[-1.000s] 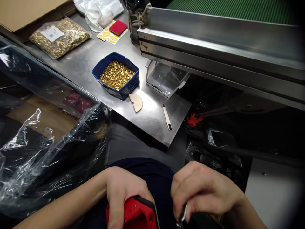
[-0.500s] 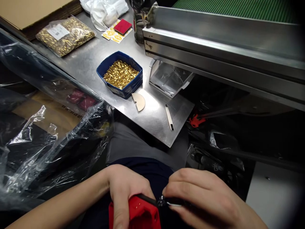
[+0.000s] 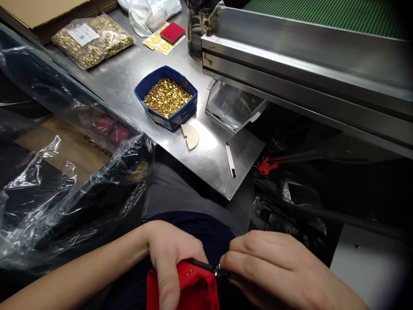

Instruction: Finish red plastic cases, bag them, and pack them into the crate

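Note:
At the bottom of the view, my left hand [image 3: 171, 252] is closed around a hollow red plastic part [image 3: 200, 280], thumb over its near side. A dark strip [image 3: 201, 265] runs along the part's upper edge. My right hand [image 3: 274, 265], fingers curled together, is at the part's right corner. Its fingertips pinch a small dark, shiny piece [image 3: 219, 270] that meets the end of the strip. What else lies inside the right hand is hidden. Both hands are over my lap, below the metal table [image 3: 206, 172].
On the table are a blue bin [image 3: 180, 118] of small gold-coloured metal pieces, a pale half-disc [image 3: 192, 137], a white pen-like tool [image 3: 230, 159] and a clear tray [image 3: 222, 116]. A bag of metal pieces [image 3: 109, 36] lies behind. The green conveyor [image 3: 322, 17] stands right; plastic-lined box [image 3: 74, 189] left.
The view has shifted slightly. My left hand keeps its hold on the red part. A bright sliver under my right fingers no longer shows; those fingers remain at the same corner.

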### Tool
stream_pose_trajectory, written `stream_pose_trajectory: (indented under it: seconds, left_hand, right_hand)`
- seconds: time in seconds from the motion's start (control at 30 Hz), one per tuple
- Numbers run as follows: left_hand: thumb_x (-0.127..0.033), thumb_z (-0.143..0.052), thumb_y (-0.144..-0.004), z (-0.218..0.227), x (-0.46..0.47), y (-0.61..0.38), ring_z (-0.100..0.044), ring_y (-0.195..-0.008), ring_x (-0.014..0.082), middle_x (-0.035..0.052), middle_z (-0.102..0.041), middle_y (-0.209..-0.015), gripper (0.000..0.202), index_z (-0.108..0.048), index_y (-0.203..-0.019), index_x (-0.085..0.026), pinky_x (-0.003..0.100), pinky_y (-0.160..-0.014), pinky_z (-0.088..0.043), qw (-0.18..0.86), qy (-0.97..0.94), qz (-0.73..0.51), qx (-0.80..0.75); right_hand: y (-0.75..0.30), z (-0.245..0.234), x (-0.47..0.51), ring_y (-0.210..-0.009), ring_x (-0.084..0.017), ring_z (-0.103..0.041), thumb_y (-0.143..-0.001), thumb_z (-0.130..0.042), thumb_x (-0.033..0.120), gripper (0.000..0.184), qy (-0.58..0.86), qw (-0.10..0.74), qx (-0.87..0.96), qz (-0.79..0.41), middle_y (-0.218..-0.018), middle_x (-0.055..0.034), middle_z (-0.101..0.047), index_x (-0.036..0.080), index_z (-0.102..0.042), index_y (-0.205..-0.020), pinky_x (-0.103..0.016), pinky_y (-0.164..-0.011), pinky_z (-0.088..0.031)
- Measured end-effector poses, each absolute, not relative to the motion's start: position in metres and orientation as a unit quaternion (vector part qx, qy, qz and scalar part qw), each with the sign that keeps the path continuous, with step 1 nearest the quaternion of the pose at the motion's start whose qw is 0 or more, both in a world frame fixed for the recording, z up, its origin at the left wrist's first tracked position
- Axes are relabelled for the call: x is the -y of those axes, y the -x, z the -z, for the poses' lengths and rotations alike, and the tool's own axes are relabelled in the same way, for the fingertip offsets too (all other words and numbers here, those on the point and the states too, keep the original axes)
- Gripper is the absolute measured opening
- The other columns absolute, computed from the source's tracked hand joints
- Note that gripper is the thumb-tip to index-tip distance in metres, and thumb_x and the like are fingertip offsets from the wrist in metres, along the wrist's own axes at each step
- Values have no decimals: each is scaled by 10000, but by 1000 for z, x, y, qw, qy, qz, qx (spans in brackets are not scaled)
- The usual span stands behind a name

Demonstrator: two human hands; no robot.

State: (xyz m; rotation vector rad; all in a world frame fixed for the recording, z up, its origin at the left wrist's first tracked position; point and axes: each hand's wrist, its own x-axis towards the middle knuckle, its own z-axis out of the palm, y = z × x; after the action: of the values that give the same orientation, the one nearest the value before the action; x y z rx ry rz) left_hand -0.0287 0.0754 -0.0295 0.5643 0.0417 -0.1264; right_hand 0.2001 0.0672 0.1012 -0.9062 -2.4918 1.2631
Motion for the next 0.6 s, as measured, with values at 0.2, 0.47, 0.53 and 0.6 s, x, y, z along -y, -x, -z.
stream_pose_trajectory:
  seconds: [0.2,0.47,0.53,0.6]
  left_hand:
    - [-752,-861,-478,32,-71,37,-609,-735,272,61,-690,-888,1004,-727,-1233,-104,389,-798,-598,946,-286,149,10]
    - [-733,-900,-395,42,-65,37,-650,-767,281,55,-714,-889,1045,-743,-1192,-76,391,-780,-587,948,-292,129,8]
    - [-641,-956,-344,45,-63,37,-668,-767,292,53,-726,-889,983,-765,-1140,-96,378,-769,-593,948,-289,135,3]
    - [-625,-962,-341,46,-62,39,-706,-861,360,97,-757,-969,1014,-756,-1174,-85,410,-798,-600,950,-283,132,-6]
  right_hand:
    - [-200,-103,-75,-805,-154,-669,-1061,-458,214,246,285,59,860,-419,-902,-61,-716,131,-678,-1131,-267,-704,-523]
    - [-198,-92,-82,-803,-142,-644,-1054,-473,191,239,282,43,844,-455,-977,-62,-712,143,-663,-1191,-263,-669,-478]
    - [-204,-90,-92,-841,-149,-654,-1044,-503,211,232,261,17,829,-494,-1017,-66,-718,160,-672,-1195,-257,-709,-497]
    - [-215,-90,-104,-879,-156,-680,-1024,-545,212,208,204,-38,792,-574,-1015,-64,-732,173,-694,-1164,-243,-762,-529]
